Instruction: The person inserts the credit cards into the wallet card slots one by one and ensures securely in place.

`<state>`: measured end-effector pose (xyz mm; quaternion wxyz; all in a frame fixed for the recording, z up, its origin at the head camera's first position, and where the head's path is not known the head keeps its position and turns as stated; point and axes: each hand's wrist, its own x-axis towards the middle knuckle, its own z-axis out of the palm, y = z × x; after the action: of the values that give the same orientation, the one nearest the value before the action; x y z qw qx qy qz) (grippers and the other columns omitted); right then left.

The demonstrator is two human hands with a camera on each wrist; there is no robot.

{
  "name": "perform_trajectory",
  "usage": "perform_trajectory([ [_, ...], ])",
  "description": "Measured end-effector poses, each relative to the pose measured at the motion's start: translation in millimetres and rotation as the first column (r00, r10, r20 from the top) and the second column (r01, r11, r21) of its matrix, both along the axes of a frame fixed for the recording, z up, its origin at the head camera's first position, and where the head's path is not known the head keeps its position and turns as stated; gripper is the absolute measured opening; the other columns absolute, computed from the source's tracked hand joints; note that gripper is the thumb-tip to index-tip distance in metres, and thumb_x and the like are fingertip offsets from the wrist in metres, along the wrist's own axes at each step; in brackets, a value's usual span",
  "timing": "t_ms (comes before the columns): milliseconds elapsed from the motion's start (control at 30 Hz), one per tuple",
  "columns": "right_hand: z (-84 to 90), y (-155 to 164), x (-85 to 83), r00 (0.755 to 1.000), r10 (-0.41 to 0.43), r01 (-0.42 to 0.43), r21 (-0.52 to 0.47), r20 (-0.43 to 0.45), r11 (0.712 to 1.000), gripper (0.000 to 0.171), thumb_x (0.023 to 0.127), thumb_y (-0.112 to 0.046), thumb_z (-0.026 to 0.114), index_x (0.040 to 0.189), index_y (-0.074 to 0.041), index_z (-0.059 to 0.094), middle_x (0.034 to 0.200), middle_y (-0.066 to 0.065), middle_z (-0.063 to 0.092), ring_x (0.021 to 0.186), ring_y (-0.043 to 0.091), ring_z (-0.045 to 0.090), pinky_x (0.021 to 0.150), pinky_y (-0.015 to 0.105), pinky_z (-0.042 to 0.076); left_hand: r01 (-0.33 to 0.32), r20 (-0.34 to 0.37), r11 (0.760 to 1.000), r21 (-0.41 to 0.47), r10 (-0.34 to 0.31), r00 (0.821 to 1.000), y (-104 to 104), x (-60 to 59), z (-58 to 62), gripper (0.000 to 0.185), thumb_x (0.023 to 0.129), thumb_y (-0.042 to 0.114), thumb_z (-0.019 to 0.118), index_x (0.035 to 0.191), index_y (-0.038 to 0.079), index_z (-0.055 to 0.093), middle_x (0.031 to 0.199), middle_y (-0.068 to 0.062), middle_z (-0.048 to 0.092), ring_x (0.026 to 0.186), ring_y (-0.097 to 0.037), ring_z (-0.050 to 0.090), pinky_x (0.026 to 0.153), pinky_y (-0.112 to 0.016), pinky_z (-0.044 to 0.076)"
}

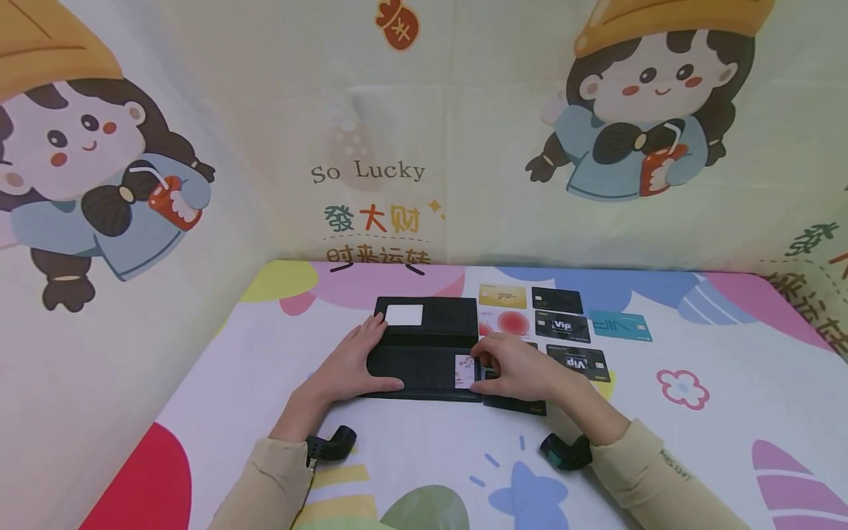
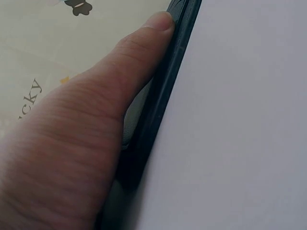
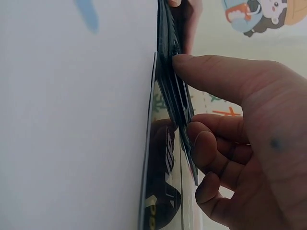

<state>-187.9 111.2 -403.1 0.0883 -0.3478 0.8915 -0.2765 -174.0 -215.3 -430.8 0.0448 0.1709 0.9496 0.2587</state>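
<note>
Two hands touch the open black wallet, which lies on the table between them. I have the left hand spread on its left side, fingertips at the upper panel near a white rectangle, thumb stretched over the lower panel, gripping nothing. The right hand sits at the opposite edge, its thumb and fingertips just right of a small floral patch. Its fingers are curled, the thumb apart from the index; I cannot tell whether they pinch the wallet or something at its edge. A black card lies partly under that hand, a red-circled card just beyond.
</note>
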Motion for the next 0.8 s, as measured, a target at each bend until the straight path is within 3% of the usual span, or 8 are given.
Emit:
perform_trajectory([
  [800, -1.3, -4.6, 0.2, 1.000, -0.002, 0.002, -0.010, 0.005, 1.000, 0.045, 0.083, -0.030, 0.085, 0.117, -0.006, 0.068, 0.090, -0.006, 0.059, 0.078, 0.011, 0.054, 0.068, 0.022, 0.053, 0.004, 0.003, 1.000, -0.001, -0.004, 1.000, 0.6, 1.1, 1.0, 0.116, 0.074, 0.067, 0.077, 0.159, 0.004, 0.028, 0.168, -0.009, 0.015, 0.153, -0.029, 0.012, 0.121, -0.053, 0.014],
])
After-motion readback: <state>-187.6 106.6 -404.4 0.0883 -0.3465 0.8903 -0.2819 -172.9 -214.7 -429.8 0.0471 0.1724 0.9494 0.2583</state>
